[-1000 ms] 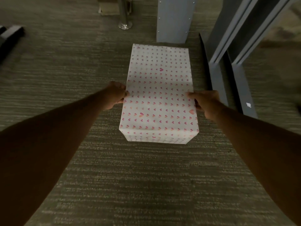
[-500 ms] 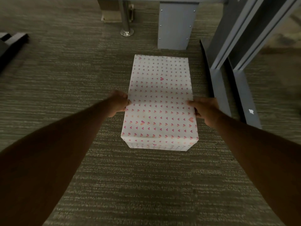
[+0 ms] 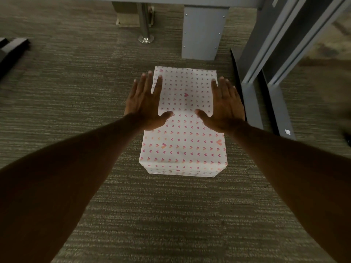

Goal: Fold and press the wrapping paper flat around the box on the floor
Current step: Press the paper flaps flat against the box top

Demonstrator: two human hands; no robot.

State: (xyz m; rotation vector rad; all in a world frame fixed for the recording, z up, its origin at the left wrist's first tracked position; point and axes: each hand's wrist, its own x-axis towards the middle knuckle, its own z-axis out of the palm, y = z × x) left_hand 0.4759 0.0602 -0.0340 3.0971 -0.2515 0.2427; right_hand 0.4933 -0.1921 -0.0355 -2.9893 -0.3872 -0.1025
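On grey carpet, wrapped box, both hands' fingers spread flat, grey desk leg behind.

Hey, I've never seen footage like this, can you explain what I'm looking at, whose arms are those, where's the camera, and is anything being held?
There is no machine here. The camera sits on a person's head and looks forward and down, so the two bare arms reaching in from the bottom are that person's own. This is the only view.

On the carpet lies a box wrapped in white paper printed with small pink hearts. The left hand and right hand are open, fingers spread, over the far half of the box, one along each long edge. Nothing is gripped; whether the palms press on the paper or hover just above it cannot be told from this picture.

Beyond the box stand a grey panel leg and a metal pole; grey frames stand at right.
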